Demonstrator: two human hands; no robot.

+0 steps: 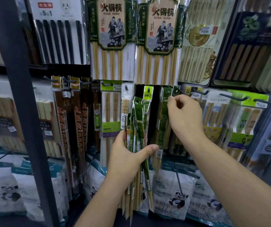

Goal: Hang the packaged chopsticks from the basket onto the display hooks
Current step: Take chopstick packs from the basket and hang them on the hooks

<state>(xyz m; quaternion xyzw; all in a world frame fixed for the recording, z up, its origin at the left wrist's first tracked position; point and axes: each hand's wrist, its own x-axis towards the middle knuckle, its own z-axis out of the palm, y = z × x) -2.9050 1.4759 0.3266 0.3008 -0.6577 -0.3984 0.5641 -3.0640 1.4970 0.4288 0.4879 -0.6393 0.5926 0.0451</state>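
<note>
Left hand: I am watching the left hand (128, 159) gripping a fanned bundle of narrow green-wrapped bamboo chopstick packs (137, 128). The thumb is lying across the front and the fingers are hiding behind the bundle.
Right hand: the right hand (185, 115) is pinching the top right edge of a single green chopstick pack (164, 115) between thumb and forefinger, with the other fingers curling loosely.
Single pack: it is hanging upright, right of the bundle, with its header up at a dark metal display hook (167, 92). I cannot tell whether it is fully seated.
Bundle: it is sitting mid-scene, near me, overlapping a lime-green-tagged pack (148, 94) behind it.
Hard to make out: I am failing to count the packs, and their print is blurring.
Above: two wide cream-and-green hot-pot chopstick packs (111, 30) are hanging with their tops cut off.
Left: a black upright post (21, 104) is blocking part of the racks.
Below: white panda-printed bags (177, 194) are standing behind both forearms.
</note>
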